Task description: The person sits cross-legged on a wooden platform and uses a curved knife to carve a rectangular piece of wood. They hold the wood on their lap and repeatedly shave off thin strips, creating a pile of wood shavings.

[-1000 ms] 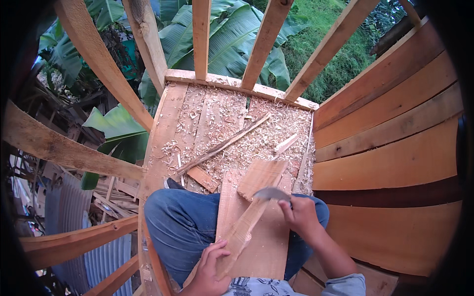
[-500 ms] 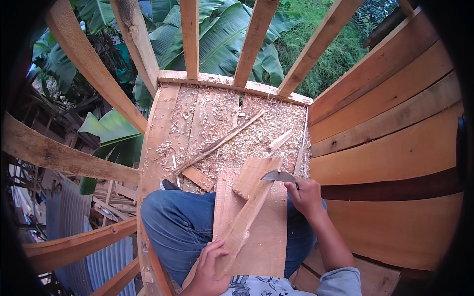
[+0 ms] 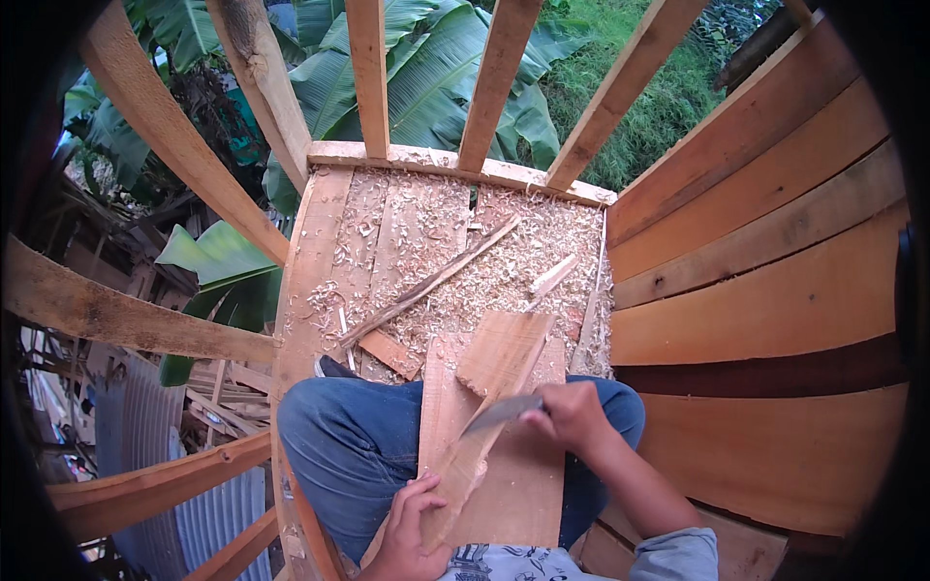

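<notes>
My right hand (image 3: 572, 416) is closed round the handle of a knife (image 3: 502, 413) with a broad, curved grey blade. The blade lies against the edge of a long piece of wood (image 3: 463, 484), wide at its far end and narrow toward me. Near my lap, my left hand (image 3: 412, 523) grips the narrow end of that piece, fingers over its top and thumb hidden. Beneath it a flat board (image 3: 528, 484) rests across my legs. The knife handle is mostly covered by my right fingers.
Wood shavings (image 3: 417, 232) cover the plank floor, with a long stick (image 3: 436, 281), a small block (image 3: 389, 353) and a split offcut (image 3: 552, 278) among them. A plank wall (image 3: 765, 290) rises at right. Upright slats (image 3: 489, 87) fence the far and left sides, with banana leaves (image 3: 417, 77) beyond.
My right hand has drawn the knife toward me and to the left, from the wide far end to the middle of the wood piece. My left hand stays in place.
</notes>
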`<control>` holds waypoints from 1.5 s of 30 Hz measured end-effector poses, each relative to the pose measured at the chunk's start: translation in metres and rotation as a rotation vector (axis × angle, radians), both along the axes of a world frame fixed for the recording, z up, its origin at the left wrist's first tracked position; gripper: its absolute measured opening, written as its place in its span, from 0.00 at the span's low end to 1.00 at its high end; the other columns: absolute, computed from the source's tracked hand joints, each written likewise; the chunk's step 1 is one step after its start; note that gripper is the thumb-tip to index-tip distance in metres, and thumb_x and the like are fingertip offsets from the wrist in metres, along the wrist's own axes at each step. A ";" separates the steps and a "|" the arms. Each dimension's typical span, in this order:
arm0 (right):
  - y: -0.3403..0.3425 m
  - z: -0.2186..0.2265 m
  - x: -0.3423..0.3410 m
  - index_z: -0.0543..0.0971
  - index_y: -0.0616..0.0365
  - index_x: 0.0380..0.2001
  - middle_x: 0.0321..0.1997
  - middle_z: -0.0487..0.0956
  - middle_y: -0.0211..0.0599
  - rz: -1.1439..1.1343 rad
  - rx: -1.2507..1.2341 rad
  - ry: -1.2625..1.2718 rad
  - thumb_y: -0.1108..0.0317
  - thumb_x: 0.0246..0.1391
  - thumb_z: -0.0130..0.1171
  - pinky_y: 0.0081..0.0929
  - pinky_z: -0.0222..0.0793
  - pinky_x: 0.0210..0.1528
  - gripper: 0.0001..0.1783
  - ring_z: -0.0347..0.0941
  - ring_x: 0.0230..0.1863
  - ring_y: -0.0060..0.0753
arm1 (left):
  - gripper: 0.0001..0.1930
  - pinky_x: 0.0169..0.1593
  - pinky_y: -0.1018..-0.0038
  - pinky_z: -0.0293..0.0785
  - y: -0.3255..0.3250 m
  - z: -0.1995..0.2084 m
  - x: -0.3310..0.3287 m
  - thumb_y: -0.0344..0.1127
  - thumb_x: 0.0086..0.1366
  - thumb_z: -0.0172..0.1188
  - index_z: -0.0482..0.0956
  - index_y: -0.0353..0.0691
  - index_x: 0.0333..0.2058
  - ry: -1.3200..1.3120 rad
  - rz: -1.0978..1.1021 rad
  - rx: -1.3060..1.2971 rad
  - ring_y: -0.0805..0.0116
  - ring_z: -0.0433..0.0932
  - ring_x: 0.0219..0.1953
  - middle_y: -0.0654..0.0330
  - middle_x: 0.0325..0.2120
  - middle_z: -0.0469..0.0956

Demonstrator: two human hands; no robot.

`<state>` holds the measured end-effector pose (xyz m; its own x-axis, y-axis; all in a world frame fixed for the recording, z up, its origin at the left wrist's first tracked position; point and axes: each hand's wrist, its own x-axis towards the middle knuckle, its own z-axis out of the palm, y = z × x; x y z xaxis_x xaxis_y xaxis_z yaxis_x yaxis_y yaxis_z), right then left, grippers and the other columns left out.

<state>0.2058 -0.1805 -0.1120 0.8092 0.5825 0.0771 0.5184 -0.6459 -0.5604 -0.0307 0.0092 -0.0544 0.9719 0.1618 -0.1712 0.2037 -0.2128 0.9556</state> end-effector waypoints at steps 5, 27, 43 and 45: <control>-0.002 -0.004 0.001 0.76 0.58 0.19 0.15 0.73 0.46 -0.035 0.106 0.002 0.48 0.52 0.63 0.38 0.68 0.21 0.23 0.74 0.17 0.48 | 0.25 0.62 0.60 0.59 -0.001 -0.003 0.001 0.24 0.46 0.58 0.66 0.37 0.47 0.001 0.005 0.031 0.45 0.63 0.60 0.43 0.56 0.63; 0.005 0.025 0.013 0.76 0.62 0.18 0.12 0.70 0.48 -0.118 0.158 0.207 0.52 0.58 0.58 0.39 0.65 0.20 0.24 0.72 0.16 0.49 | 0.26 0.63 0.61 0.58 -0.003 -0.006 0.001 0.21 0.44 0.56 0.66 0.38 0.46 0.027 0.046 -0.019 0.47 0.62 0.60 0.44 0.57 0.62; -0.010 0.036 -0.010 0.77 0.59 0.14 0.12 0.74 0.43 0.043 -0.218 -0.112 0.40 0.53 0.58 0.38 0.68 0.19 0.31 0.74 0.15 0.45 | 0.25 0.63 0.59 0.57 -0.010 -0.002 -0.001 0.22 0.44 0.54 0.67 0.36 0.46 0.030 -0.012 0.123 0.42 0.63 0.59 0.42 0.57 0.63; -0.028 0.034 0.028 0.76 0.58 0.13 0.13 0.74 0.47 -0.155 -0.316 -0.173 0.43 0.55 0.57 0.38 0.69 0.21 0.30 0.75 0.17 0.48 | 0.25 0.63 0.59 0.57 -0.011 -0.003 0.002 0.22 0.44 0.54 0.67 0.36 0.45 -0.004 -0.018 0.164 0.42 0.63 0.59 0.42 0.56 0.63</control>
